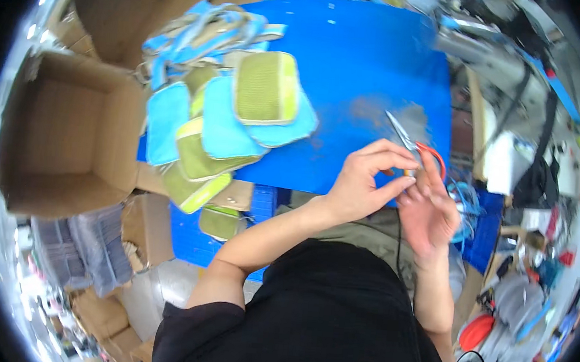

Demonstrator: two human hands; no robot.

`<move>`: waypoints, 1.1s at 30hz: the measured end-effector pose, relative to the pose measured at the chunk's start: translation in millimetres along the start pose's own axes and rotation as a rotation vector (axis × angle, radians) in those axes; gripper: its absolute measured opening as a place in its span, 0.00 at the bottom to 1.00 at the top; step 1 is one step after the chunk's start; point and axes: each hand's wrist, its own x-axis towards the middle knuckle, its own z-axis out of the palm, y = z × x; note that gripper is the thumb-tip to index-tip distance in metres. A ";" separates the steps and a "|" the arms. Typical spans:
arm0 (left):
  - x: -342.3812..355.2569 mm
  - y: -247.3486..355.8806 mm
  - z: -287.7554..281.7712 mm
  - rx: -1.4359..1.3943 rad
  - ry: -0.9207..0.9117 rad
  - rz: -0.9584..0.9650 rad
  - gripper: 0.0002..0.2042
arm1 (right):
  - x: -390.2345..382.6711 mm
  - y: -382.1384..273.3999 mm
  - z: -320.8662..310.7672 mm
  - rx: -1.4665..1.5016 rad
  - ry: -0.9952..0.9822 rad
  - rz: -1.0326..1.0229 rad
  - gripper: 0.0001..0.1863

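Note:
My left hand (pixel 369 178) is over the front right of the blue table, thumb and forefinger pinched together. A small yellowish bit shows at their tips, too small to name. Close against it, my right hand (pixel 427 214) is turned palm up with fingers bent. Scissors (pixel 401 131) with red handles lie along its fingers, the handle loop around the fingertips and the blades pointing up and left, away from me. A thin dark strand (pixel 400 236) hangs below the hands. Left of them is a loose pile of green and light blue fabric pads (pixel 266 88).
Blue and beige strips (pixel 206 37) are heaped behind the pads on the blue tabletop (pixel 359 51). Open cardboard boxes (pixel 71 132) stand at the left. One green pad (pixel 220 223) lies lower, near the table's front. Machinery (pixel 480 56) and cluttered shelving are at the right.

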 end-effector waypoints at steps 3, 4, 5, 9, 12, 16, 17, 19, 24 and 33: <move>8.4 -1.6 -38.8 0.271 0.057 0.086 0.12 | -5.3 0.2 -10.8 -0.102 0.048 0.020 0.38; 13.6 -5.2 -57.2 0.386 0.095 0.112 0.11 | -8.2 -1.0 -14.7 -0.103 0.070 0.018 0.37; 20.6 -11.1 -79.3 0.500 0.131 0.138 0.11 | -11.1 -2.7 -19.2 -0.105 0.094 0.016 0.37; 54.4 -38.2 -206.3 0.956 0.357 0.215 0.11 | -27.0 -11.1 -55.5 -0.117 0.180 -0.027 0.36; 79.1 -38.2 -323.6 1.198 0.637 -0.064 0.16 | -43.2 -19.0 -68.0 -0.142 0.250 -0.066 0.35; 71.4 -43.4 -464.5 1.288 1.035 -0.578 0.32 | -53.5 -15.6 -84.4 -0.145 0.298 -0.070 0.33; 67.7 -49.2 -483.0 1.206 0.981 -0.654 0.33 | -53.1 -14.2 -84.0 -0.152 0.304 -0.066 0.33; 63.8 -67.1 -506.4 1.039 0.869 -0.800 0.34 | -52.8 -10.6 -79.9 -0.168 0.314 -0.057 0.32; 80.9 -74.8 -505.8 0.388 1.030 -0.604 0.12 | -41.2 -6.4 -61.2 -0.256 0.263 -0.050 0.29; 95.2 60.3 -268.0 -0.689 0.381 -0.155 0.16 | -10.4 3.4 -15.2 -0.963 0.085 -0.242 0.27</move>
